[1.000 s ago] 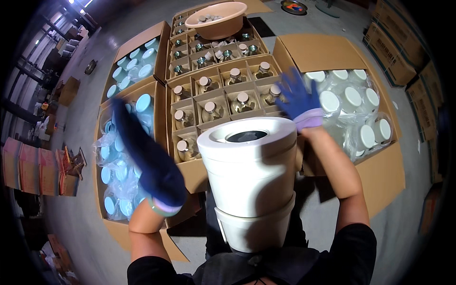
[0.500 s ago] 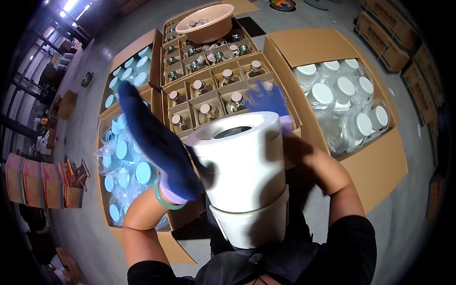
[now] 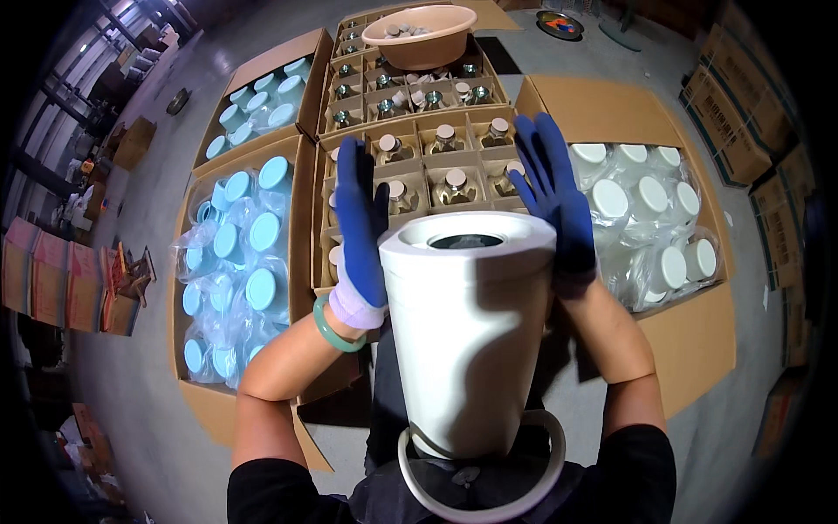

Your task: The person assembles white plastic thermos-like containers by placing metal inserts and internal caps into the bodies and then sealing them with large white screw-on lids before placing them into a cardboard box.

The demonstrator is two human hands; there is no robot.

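Note:
A tall white pail (image 3: 463, 341) with a dark round opening in its top stands upright close in front of me. Its white loop handle (image 3: 483, 513) hangs down on my side. My left hand (image 3: 360, 223), in a blue glove with a lilac cuff, is at the pail's left, fingers straight and pointing away. On the other side my right hand (image 3: 561, 201), gloved the same way, has its fingers spread. Neither hand grips anything; whether the palms touch the pail I cannot tell. Beyond it, capped glass bottles (image 3: 456, 185) stand in a divided carton (image 3: 318, 229).
To the left, cartons hold jars with light-blue lids (image 3: 264, 231) in plastic. An open carton (image 3: 602, 105) on the right holds white-lidded jars (image 3: 608, 199). A peach basin (image 3: 428, 48) with small caps sits on the far bottle carton. Stacked boxes (image 3: 733, 113) stand farther right.
My left hand has come in from the upper left to the pail's side. My right hand has turned fingers-up beside it. The pail's handle now hangs lower, toward me, and the view has shifted.

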